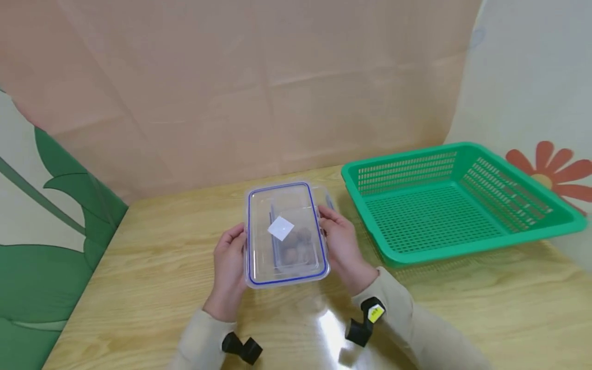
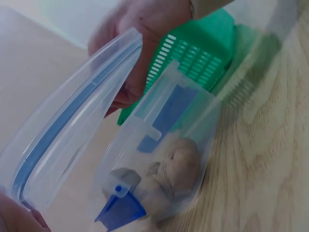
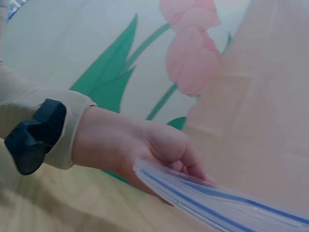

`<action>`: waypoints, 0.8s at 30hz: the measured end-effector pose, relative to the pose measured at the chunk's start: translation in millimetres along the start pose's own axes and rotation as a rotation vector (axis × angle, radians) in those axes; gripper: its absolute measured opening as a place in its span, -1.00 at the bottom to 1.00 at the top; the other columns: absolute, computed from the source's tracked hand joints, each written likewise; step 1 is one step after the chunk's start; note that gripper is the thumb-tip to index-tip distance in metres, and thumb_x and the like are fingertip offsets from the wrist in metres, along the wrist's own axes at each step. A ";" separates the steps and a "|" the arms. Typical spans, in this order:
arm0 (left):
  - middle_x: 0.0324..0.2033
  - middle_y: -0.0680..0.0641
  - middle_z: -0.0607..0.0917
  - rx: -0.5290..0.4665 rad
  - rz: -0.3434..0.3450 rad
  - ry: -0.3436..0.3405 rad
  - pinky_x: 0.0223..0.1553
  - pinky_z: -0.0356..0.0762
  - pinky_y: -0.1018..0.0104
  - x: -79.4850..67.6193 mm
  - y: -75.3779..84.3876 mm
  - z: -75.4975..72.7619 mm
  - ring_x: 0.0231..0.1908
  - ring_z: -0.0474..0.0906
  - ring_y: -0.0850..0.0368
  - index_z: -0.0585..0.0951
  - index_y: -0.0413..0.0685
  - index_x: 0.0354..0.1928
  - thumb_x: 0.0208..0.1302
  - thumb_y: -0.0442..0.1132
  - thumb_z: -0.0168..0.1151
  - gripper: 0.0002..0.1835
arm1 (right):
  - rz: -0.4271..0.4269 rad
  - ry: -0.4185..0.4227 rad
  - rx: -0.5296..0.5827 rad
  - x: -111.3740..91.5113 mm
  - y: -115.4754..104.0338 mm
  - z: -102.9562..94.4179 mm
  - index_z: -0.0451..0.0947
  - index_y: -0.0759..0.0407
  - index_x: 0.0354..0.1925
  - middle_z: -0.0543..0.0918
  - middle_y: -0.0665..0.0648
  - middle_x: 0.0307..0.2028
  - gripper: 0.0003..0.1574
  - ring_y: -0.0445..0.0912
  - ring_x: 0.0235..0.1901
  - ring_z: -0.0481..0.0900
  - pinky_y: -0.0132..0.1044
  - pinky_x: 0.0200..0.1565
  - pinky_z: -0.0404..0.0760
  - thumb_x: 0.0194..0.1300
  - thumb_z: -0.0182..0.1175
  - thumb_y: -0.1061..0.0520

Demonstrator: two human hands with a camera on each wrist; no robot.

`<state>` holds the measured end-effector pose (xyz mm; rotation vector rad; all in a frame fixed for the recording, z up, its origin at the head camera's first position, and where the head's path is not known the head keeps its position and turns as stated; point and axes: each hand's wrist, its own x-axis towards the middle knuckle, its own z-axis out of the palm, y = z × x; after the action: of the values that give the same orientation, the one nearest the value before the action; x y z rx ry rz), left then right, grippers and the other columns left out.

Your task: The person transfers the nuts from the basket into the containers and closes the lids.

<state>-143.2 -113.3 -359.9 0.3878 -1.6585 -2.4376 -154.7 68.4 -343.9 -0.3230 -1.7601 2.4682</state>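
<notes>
A clear plastic lid [image 1: 259, 205] with a blue seal and a white square sticker [image 1: 280, 228] is held by its two long sides. My left hand [image 1: 229, 262] grips the left edge, and my right hand [image 1: 341, 241] grips the right edge. Below the lid stands a clear food box [image 2: 145, 123] with blue clips [image 2: 120, 211]. The left wrist view shows a gap between lid and box, with the lid tilted. Inside the box lie several brown rounded lumps [image 2: 182, 164], their kind unclear. In the right wrist view, my left hand [image 3: 159, 145] pinches the lid's rim.
A green slotted plastic basket [image 1: 370, 216] stands on the wooden table [image 1: 166, 267] to the right of the box. Behind the table hangs a pinkish cloth [image 1: 208, 103]. Light glares off the tabletop near my right forearm.
</notes>
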 end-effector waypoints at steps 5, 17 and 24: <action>-0.26 -0.02 0.57 0.055 0.056 0.011 -0.21 0.62 0.42 2.3 -1.0 15.9 -0.28 0.54 0.21 0.47 -0.33 -0.01 0.31 -0.44 -0.08 -0.74 | -0.026 0.038 -0.012 8.0 -6.9 -6.8 0.34 0.48 0.16 0.53 0.27 -0.03 -0.51 -0.28 -0.31 0.49 -0.53 -0.27 0.52 0.26 -0.14 0.38; -0.32 0.00 0.60 0.121 0.438 0.021 -0.27 0.54 0.55 11.2 18.9 32.9 -0.32 0.49 0.26 0.52 -0.44 -0.11 0.20 -0.58 0.01 -0.77 | -0.263 0.064 -0.109 9.4 -40.9 -4.4 0.53 0.32 0.02 0.63 0.06 -0.22 -0.64 -0.24 -0.34 0.50 -0.45 -0.29 0.55 0.26 0.04 0.34; -0.31 0.06 0.60 -0.056 0.480 0.026 -0.14 0.54 0.52 11.7 18.9 37.2 -0.21 0.51 0.24 0.59 -0.23 -0.27 0.16 -0.64 0.02 -0.76 | -0.355 0.128 -0.076 11.7 -42.0 -1.9 0.58 0.43 -0.11 0.63 -0.15 -0.43 -0.70 -0.27 -0.36 0.53 -0.44 -0.27 0.58 0.15 0.13 0.43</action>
<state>-165.8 -90.6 -330.7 0.0063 -1.4610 -2.1031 -167.6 86.4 -306.4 -0.1525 -1.6928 2.0928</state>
